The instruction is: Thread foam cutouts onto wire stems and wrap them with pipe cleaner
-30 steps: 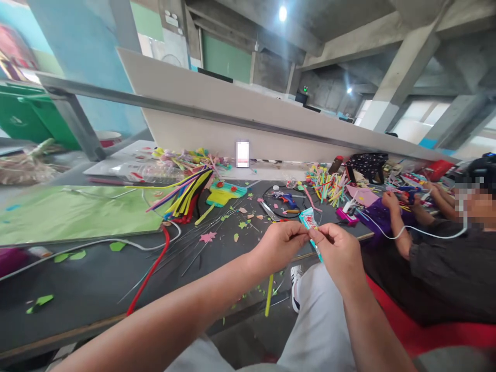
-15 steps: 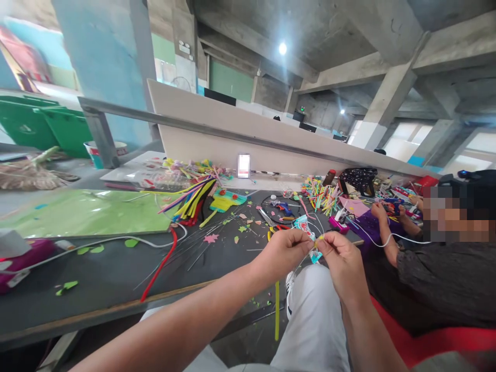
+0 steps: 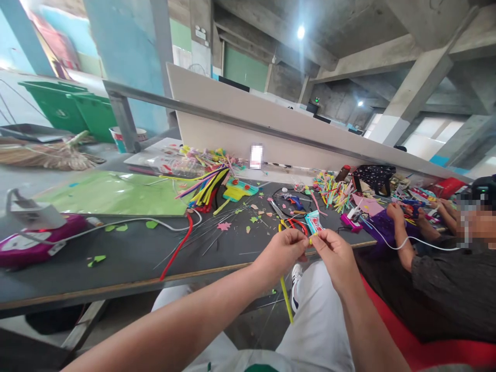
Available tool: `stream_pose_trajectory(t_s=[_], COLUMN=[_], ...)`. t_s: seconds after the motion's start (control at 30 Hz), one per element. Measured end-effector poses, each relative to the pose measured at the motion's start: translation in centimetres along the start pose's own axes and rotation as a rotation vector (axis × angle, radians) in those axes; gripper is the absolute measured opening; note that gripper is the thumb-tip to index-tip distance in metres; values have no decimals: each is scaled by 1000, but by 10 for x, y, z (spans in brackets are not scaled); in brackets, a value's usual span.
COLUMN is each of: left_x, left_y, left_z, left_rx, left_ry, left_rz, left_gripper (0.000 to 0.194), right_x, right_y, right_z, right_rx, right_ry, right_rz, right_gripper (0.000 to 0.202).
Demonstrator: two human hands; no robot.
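Note:
My left hand (image 3: 289, 250) and my right hand (image 3: 332, 253) meet over my lap at the table's front edge. Both are closed, thumb against fingers, pinching a small piece of yellow pipe cleaner (image 3: 311, 241) between them. Most of that piece is hidden by the fingertips. A longer yellow pipe cleaner (image 3: 287, 299) hangs down below my left hand; whether it joins the pinched piece I cannot tell. Just beyond the fingers lies a light-blue printed packet (image 3: 313, 221). Red-handled pliers (image 3: 297, 225) rest behind my left hand.
A bundle of coloured pipe cleaners (image 3: 207, 191), a yellow-and-teal fuzzy piece (image 3: 237, 191), a blue glue gun (image 3: 296, 201) and paper scraps lie on the dark table (image 3: 135, 253). A green sheet (image 3: 116, 194) covers the left. To the right, a co-worker's arm (image 3: 406, 248) reaches over the table.
The whole view has shifted, so the scene sits differently. My hands stay together at the yellow piece, slightly turned. The packet now shows beyond my fingers instead of behind them.

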State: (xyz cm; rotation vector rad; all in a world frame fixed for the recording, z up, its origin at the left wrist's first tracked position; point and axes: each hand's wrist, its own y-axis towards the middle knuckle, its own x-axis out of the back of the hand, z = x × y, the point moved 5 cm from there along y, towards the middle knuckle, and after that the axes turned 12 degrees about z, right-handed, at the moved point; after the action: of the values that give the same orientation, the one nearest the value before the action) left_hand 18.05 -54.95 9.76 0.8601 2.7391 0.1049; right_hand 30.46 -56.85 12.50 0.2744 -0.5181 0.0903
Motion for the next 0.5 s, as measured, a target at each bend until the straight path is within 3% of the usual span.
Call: stream_pose_trajectory(t_s=[0.1, 0.2, 0.33, 0.5], left_x=[9, 13, 15, 13], left_y=[3, 5, 3, 5], left_z=[-1, -3, -6, -3], left_rx=[-55, -110, -211, -260], left_ry=[334, 571, 764, 877], left_rz=[-105, -112, -124, -41], left_gripper=[16, 20, 19, 20], right_x=[1, -1, -6, -7], right_y=[2, 3, 7, 6], right_z=[-1, -3, -13, -18], right_rx=[-65, -69, -79, -121], right_ry=[-167, -277, -214, -241], right_rz=[-89, -125, -48, -34], right_gripper=[29, 28, 30, 30])
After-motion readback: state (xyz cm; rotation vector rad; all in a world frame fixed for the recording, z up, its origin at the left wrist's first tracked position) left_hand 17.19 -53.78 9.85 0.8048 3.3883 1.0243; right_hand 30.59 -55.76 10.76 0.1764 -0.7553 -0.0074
